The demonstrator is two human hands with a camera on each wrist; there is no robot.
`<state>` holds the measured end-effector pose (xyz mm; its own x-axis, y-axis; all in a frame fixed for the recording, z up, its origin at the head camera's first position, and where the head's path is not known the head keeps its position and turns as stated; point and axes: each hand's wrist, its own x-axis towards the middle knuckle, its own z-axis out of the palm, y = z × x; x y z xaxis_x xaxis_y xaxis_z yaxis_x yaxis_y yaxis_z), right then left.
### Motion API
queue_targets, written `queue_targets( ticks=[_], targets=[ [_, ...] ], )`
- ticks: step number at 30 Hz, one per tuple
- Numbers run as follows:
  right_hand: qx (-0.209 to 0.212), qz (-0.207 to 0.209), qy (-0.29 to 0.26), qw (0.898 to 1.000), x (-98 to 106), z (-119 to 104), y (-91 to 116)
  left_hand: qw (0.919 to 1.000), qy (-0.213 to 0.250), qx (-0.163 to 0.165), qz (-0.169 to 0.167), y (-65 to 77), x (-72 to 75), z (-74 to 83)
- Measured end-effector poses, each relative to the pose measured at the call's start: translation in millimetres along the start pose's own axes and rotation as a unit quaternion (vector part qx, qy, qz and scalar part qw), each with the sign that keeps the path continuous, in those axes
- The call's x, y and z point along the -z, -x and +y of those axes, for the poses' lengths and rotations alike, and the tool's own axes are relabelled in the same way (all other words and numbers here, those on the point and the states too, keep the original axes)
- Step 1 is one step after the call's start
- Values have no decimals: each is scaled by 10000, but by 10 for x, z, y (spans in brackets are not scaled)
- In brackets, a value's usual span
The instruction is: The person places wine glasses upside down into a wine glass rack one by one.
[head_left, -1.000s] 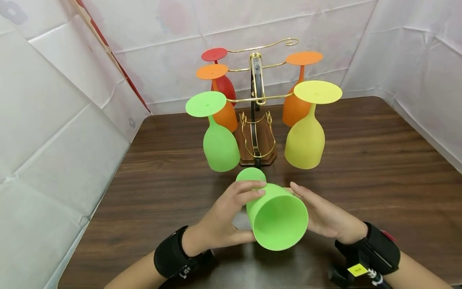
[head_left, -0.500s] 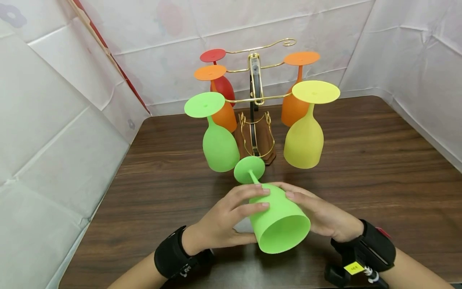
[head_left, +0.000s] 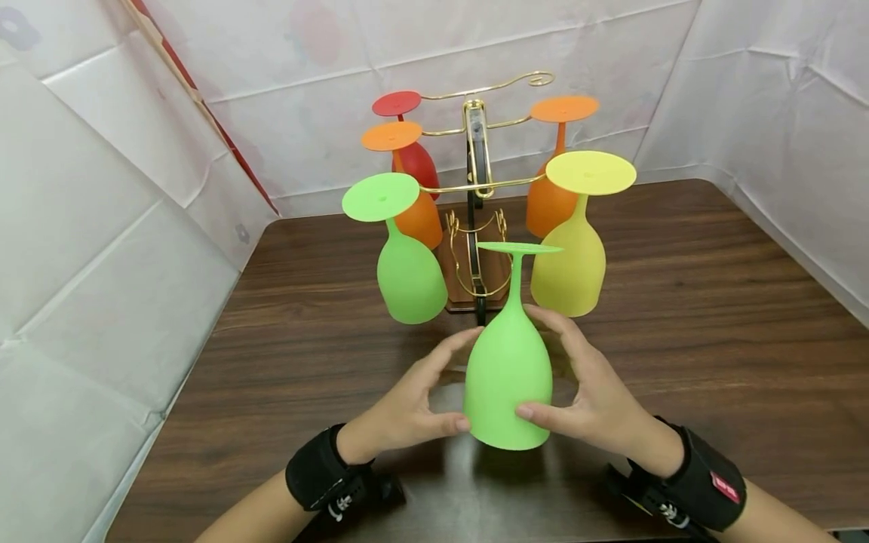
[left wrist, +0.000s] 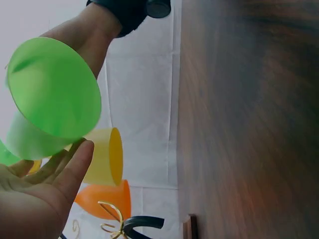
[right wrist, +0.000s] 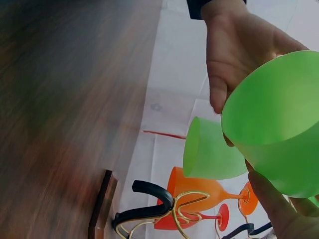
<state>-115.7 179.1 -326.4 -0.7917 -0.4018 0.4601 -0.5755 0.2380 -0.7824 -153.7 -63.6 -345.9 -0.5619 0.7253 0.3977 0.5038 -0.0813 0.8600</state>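
An upside-down light-green plastic wine goblet [head_left: 509, 369] is held between both hands, its flat foot upward, above the near middle of the table. My right hand [head_left: 594, 385] grips the bowl, thumb across the front and fingers reaching behind. At the bowl's left side is my left hand [head_left: 414, 407], thumb tip at its lower edge and fingers curving round the back. The left wrist view looks into the open mouth of this goblet [left wrist: 55, 89], with left fingers [left wrist: 75, 167] against its side. The right wrist view also shows its mouth [right wrist: 279, 99].
Beyond the hands stands a gold-and-black wire rack [head_left: 476, 151] on a wooden base. Upside down from its arms hang a green goblet [head_left: 410, 279], a yellow goblet [head_left: 570, 264], two orange goblets [head_left: 553, 204] and a red goblet [head_left: 417, 162]. Pale cloth [head_left: 543, 45] encloses the dark wooden table [head_left: 713, 302].
The held goblet has turned from lying with its mouth toward me to upright upside down, its foot rising. My right thumb has come round to the front; the left fingers have slid off the top.
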Motion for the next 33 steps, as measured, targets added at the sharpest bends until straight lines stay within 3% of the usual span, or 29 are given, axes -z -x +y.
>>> queue_targets(
  ticks=[3, 6, 10, 14, 18, 27, 33],
  targets=[
    [137, 73, 255, 9996, -22, 4, 2, 9979, 375, 531, -79, 12, -34, 12],
    [195, -28, 171, 9997, -38, 7, -11, 9963, 551, 660, 74, 28, -43, 18],
    [62, -244, -188, 9995, -18, 6, -33, 9985, 338, 339, 254, 33, -38, 14],
    [-234, -335, -627, 9972, 0, 11, -20, 9984, -216, -80, 516, 16, -32, 20],
    [-325, -255, -558, 9976, -38, 21, 10, 9946, -667, -360, 710, -8, -38, 17],
    [-420, -15, -590, 9974, -75, 53, 31, 9942, -761, -326, 688, -18, -53, 16],
    [-194, 147, -496, 9985, 97, 71, 100, 9943, -608, -272, 834, 14, -22, 4]
  ],
)
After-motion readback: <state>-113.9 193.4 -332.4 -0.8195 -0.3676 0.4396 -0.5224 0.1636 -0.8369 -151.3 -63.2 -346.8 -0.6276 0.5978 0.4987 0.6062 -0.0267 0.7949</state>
